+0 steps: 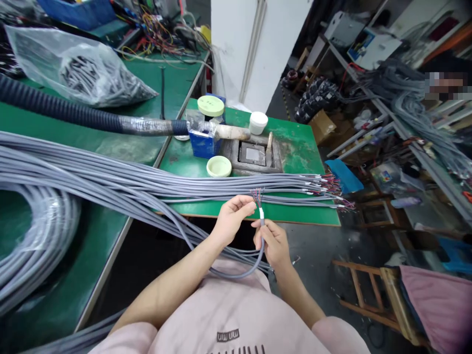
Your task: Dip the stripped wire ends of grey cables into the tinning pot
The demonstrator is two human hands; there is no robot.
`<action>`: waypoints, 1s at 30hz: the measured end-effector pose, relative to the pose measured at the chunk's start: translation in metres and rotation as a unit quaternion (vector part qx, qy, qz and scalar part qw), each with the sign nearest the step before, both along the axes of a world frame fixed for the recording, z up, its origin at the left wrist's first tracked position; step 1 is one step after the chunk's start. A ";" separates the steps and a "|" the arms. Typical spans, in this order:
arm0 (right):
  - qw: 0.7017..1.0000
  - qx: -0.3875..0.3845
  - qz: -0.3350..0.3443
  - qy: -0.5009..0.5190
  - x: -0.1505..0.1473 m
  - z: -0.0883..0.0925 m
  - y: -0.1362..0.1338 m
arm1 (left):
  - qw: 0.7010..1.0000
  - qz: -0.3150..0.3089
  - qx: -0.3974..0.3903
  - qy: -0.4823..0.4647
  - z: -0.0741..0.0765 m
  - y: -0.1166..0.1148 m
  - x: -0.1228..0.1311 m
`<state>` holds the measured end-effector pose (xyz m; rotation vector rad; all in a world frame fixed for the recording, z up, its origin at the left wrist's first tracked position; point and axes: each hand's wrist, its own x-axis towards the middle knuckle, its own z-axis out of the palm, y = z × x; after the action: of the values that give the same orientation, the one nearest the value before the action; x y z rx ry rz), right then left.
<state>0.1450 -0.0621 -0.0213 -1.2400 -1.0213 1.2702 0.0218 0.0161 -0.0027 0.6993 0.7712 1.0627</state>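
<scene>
A grey cable (262, 231) stands upright near its end in front of my chest, with a white band (261, 213) and a fan of thin coloured wires (257, 194) at the top. My right hand (273, 240) is closed around the cable just below the band. Beside the bared wires is my left hand (236, 216), its thumb and fingers pinched together at their left edge; what sits in the pinch is too small to make out. Behind both hands, a row of grey cables (206, 185) lies across the green table (295, 215), their stripped ends at the right.
Beyond the cables sit a square solder pot (254, 153), a brush-like tool (269, 142), a pale green lid (219, 166), a white tub (258, 122) and a blue bin (204, 142). A black corrugated hose (92, 118) reaches in from the left. A wooden stool (368, 290) stands right.
</scene>
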 end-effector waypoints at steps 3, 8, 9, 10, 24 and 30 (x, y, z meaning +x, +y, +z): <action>1.000 -0.007 -0.002 -0.008 -0.002 0.000 0.000 | 1.000 -0.017 -0.004 -0.020 -0.003 0.003 0.002; 1.000 -0.003 -0.020 -0.013 -0.003 0.001 0.001 | 0.999 0.034 0.017 -0.006 -0.007 -0.002 0.005; 0.999 -0.004 -0.022 -0.029 -0.004 0.003 0.001 | 0.997 0.056 0.041 0.014 -0.007 -0.003 0.005; 0.998 -0.006 -0.021 -0.052 -0.004 0.005 0.002 | 0.994 0.075 0.074 0.042 -0.006 -0.005 0.004; 0.962 0.038 0.002 -0.270 -0.005 0.014 0.010 | 0.961 0.061 0.190 0.191 -0.004 0.012 -0.011; 0.952 0.058 0.006 -0.300 -0.004 0.012 0.011 | 0.943 0.055 0.225 0.239 0.007 0.018 -0.014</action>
<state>0.1408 -0.0514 -0.0088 -1.5694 -1.5106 0.8319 0.0078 0.0342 0.0046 1.3526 0.9994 1.2020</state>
